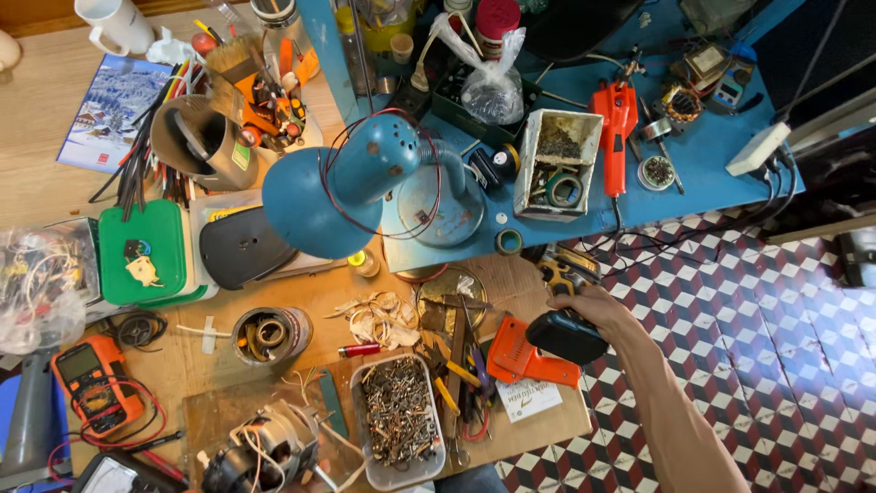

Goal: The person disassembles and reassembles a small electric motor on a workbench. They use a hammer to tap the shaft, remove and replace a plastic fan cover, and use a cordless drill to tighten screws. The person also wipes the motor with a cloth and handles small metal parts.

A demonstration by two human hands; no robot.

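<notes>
Right hand (pixel 584 306) comes in from 5 o'clock, forearm running up from the bottom edge. Fingers closed around a cordless drill (pixel 564 319), black and yellow. Its black battery base, rounded and glossy, sits low at about 4 o'clock of the hand; the yellow-black body runs up toward 11 o'clock, so the long axis goes roughly bottom-right to top-left. Which end is the chuck, cannot tell, the front is partly hidden by the hand. The drill sits at the right edge of the wooden bench (pixel 36 110), over the checkered floor (pixel 730 301). Left hand not in view.

Packages and labels: a white paper card (pixel 529 400) with red print lies flat at 7 o'clock of the drill, just below an orange plastic case (pixel 525 361) that touches the drill's base. A clear plastic tray (pixel 397 422) full of screws and metal scrap is at 8 o'clock. A green lidded box (pixel 141 251) with a small sticker sits far left at 9 o'clock. A picture booklet (pixel 109 110) with a snowy scene lies at 10 o'clock, far corner. A white open box (pixel 557 164) of small parts is at 12 o'clock on the blue table (pixel 712 155). A clear knotted plastic bag (pixel 493 82) is above it. A blue desk lamp (pixel 365 183) stands at 10 o'clock. An orange multimeter (pixel 87 379) is bottom left.
</notes>
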